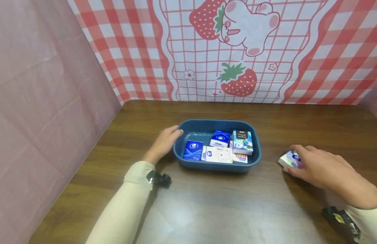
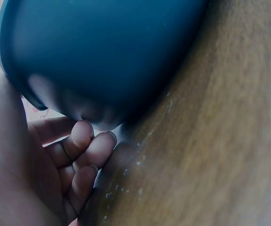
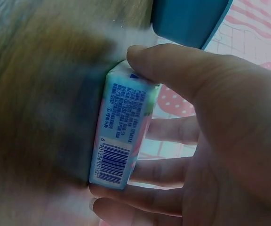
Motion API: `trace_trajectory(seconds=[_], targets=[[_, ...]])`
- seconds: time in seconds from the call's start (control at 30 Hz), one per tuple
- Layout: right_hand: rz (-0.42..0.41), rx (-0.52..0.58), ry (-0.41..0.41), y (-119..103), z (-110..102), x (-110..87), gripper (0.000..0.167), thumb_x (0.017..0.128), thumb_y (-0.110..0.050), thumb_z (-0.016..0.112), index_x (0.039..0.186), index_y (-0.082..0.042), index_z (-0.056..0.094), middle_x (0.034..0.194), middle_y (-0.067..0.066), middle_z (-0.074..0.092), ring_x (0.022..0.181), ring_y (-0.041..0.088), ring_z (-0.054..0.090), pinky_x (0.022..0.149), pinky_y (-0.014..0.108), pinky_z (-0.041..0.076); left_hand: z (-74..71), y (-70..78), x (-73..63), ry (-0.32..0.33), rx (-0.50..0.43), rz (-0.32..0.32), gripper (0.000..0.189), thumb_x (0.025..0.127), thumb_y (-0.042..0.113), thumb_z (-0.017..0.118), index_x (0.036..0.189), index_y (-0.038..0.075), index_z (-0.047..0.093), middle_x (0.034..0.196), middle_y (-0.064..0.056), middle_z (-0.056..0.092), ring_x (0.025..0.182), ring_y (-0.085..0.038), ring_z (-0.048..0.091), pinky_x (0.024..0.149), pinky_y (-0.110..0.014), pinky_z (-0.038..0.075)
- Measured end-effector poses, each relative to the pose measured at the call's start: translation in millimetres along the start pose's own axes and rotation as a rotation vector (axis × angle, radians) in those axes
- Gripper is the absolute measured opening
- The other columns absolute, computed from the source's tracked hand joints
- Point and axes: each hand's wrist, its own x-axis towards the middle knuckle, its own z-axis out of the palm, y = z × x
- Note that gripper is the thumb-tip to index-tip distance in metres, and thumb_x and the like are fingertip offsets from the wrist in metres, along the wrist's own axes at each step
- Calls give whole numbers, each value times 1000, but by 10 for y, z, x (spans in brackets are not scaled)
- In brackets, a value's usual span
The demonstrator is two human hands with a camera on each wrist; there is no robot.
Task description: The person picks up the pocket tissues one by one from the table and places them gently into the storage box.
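Observation:
A blue plastic basin (image 1: 217,167) stands mid-table. My left hand (image 1: 164,144) grips its left end, thumb over the rim; in the left wrist view the curled fingers (image 2: 86,155) lie against the outer wall. To the basin's right, my right hand (image 1: 325,167) holds a small pastel pack of pocket tissues (image 1: 287,160) between thumb and fingers. Its barcode side (image 3: 112,162) faces the right wrist camera, and its edge is right at the tabletop. Inside the basin lie two blue tissue packs, one at left (image 1: 193,150), a white pack (image 1: 217,155) and a dark-labelled "Face" pack (image 1: 242,142).
Under the "Face" pack another tissue pack (image 1: 241,158) shows partly. The brown wooden table (image 1: 188,203) runs back to a red-and-white checked cloth (image 1: 130,51) with strawberries. A pink cloth (image 1: 48,101) hangs along the left. Dark straps circle both wrists.

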Motion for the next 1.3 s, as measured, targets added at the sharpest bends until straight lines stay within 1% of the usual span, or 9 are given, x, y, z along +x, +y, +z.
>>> trace_trajectory(seconds=[0.2, 0.33, 0.47, 0.7, 0.93, 1.03, 1.13, 1.3], targets=[[-26, -28, -4, -17, 21, -36, 90, 81, -62, 72, 141, 1, 45, 117, 34, 55, 93, 44, 61, 62, 63, 51, 12, -2, -4, -5, -1, -14, 49, 103, 40, 47, 135, 7, 60, 126, -10, 65, 121, -28, 58, 106, -51, 43], [-48, -46, 18, -23, 53, -54, 86, 82, -53, 73, 142, 1, 45, 119, 34, 55, 100, 47, 60, 66, 65, 50, 18, -8, -11, -8, -1, -19, 48, 103, 40, 46, 135, 7, 60, 126, -10, 65, 121, -28, 58, 106, -51, 43], [-58, -41, 31, -32, 70, -44, 83, 83, -49, 72, 143, 2, 44, 120, 34, 55, 102, 47, 59, 68, 67, 50, 21, -15, -14, -12, -5, -19, 48, 103, 40, 46, 135, 7, 61, 125, -9, 66, 120, -27, 59, 106, -51, 43], [-65, -30, 59, -92, 56, 0, 86, 84, -55, 71, 144, 1, 46, 121, 33, 56, 103, 46, 59, 69, 65, 50, 3, -24, -14, -5, -7, -22, 48, 103, 40, 46, 134, 7, 60, 125, -9, 65, 120, -27, 58, 105, -51, 43], [-108, -7, 118, -162, 45, 20, 86, 85, -60, 69, 143, -1, 47, 121, 30, 58, 101, 42, 62, 68, 63, 52, -11, -22, -13, -4, -14, -19, 44, 103, 40, 46, 129, 9, 63, 117, -7, 67, 112, -25, 60, 102, -50, 46], [-102, -3, 116, -175, 45, 39, 89, 84, -64, 68, 144, -1, 47, 122, 31, 58, 101, 41, 61, 69, 64, 52, -19, -4, -26, -6, -18, -14, 44, 103, 40, 46, 128, 9, 63, 116, -8, 67, 111, -25, 61, 101, -51, 47], [-90, 1, 110, -193, 47, 49, 92, 84, -66, 67, 144, 0, 47, 123, 32, 57, 99, 40, 61, 69, 64, 53, -21, 0, -32, -5, -21, -14, 44, 103, 39, 46, 130, 8, 63, 118, -8, 67, 113, -26, 60, 102, -51, 46], [-37, 11, 82, -210, 39, 45, 102, 83, -74, 61, 144, 6, 44, 128, 35, 53, 101, 44, 60, 70, 65, 52, -9, -11, -3, -4, -23, 4, 46, 103, 38, 46, 133, 7, 61, 123, -9, 66, 118, -26, 59, 105, -50, 44]])
